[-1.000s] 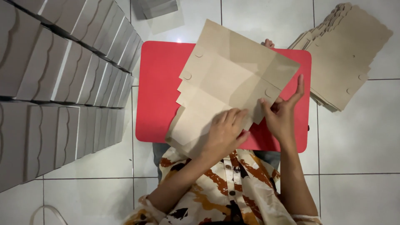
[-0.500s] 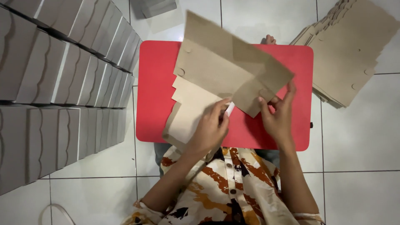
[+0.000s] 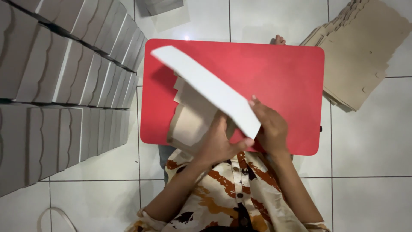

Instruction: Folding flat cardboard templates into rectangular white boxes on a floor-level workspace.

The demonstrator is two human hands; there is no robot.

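Note:
A flat cardboard box blank (image 3: pixel 201 92) is half folded above a red table (image 3: pixel 283 73). Its big panel stands tilted up and shows its white side. The brown flaps (image 3: pixel 189 120) lie underneath near the table's front edge. My left hand (image 3: pixel 219 144) grips the blank from below at the fold, thumb against the white panel's lower corner. My right hand (image 3: pixel 268 124) holds the same corner from the right, fingers curled on its edge.
Rows of folded grey-white boxes (image 3: pixel 64 68) are stacked on the tiled floor at the left. A pile of flat brown blanks (image 3: pixel 365 56) lies at the upper right. A toe (image 3: pixel 279 40) shows past the table's far edge. A white strap (image 3: pixel 51 215) lies at bottom left.
The large panel has swung up and over toward me, so its white side now faces the camera instead of the brown side. Both hands stayed at the lower fold.

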